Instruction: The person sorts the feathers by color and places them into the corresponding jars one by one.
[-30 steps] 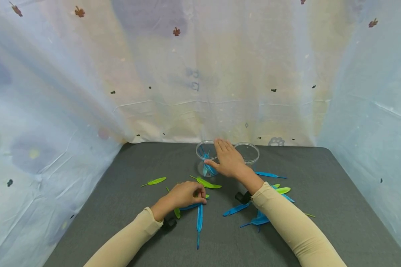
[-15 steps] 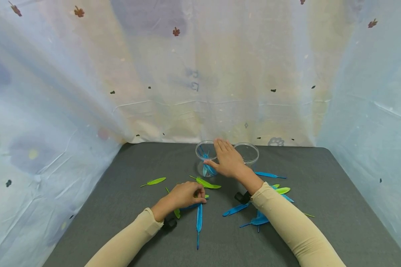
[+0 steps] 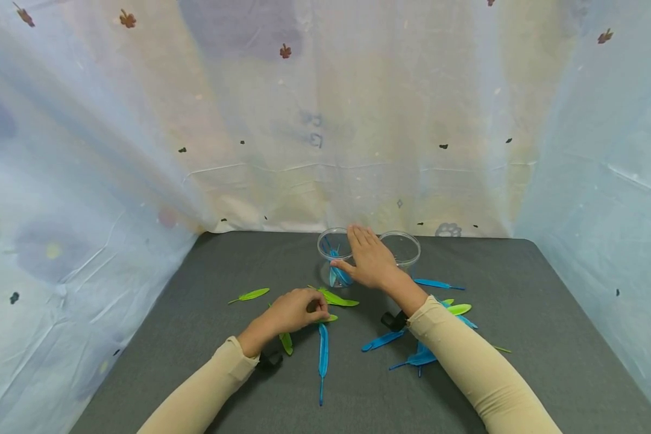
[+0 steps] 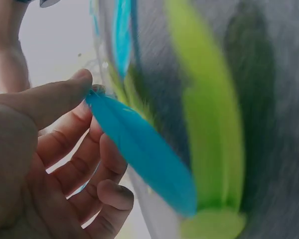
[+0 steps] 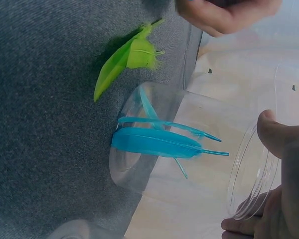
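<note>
On the far part of the table, the left jar stands beside the right jar; several inner feathers stand in the left one, its rim within the right hand. Nearer and left, the left hand has a pinched feather above the table. A near feather lies before it; a right-hand group lies partly beneath the right sleeve.

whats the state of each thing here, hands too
Left cup, upright, open, blue feathers inside
Right cup, upright, open, lower part hidden
Right hand, touching left cup's rim
Left hand, pinching one blue feather
Loose green feathers, scattered on the table
Loose blue feathers, also lying on the table
</note>
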### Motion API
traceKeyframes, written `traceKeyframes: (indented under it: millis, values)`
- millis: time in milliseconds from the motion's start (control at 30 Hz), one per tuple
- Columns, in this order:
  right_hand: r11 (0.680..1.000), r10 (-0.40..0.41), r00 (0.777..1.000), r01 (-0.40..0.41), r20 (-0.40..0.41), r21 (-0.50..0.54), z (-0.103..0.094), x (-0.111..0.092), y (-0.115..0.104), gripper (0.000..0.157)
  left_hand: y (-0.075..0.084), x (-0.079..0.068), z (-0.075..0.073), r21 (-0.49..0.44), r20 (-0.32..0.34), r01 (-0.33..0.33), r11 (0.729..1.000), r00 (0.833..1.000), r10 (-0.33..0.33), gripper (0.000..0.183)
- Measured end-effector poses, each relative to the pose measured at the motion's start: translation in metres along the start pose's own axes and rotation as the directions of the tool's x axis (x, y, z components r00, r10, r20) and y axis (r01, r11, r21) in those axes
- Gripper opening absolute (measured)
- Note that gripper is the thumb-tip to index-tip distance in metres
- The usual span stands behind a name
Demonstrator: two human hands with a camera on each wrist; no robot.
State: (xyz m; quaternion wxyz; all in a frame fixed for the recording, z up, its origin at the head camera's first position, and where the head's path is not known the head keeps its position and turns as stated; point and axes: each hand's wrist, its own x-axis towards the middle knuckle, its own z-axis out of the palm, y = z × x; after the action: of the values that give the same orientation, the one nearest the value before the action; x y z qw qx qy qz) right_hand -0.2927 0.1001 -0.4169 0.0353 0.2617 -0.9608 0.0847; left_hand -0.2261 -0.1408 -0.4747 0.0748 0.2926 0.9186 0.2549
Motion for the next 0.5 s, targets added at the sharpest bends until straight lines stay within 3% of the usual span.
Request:
traceKeyframes:
  millis: [233,500]
  values:
    - [1.000,0.003,1.000,-0.003,0.001,-0.013,0.000,0.001,0.000,0.100,-0.004,-0.007,-0.023,-0.092,-0.043,0.008,0.996,0.999,-0.013,0.009]
    - [1.000,0.011,1.000,-0.011,0.006,-0.003,0.000,0.001,0.000,0.101,-0.007,-0.010,-0.045,-0.061,-0.166,0.035,0.998,0.985,-0.045,0.007]
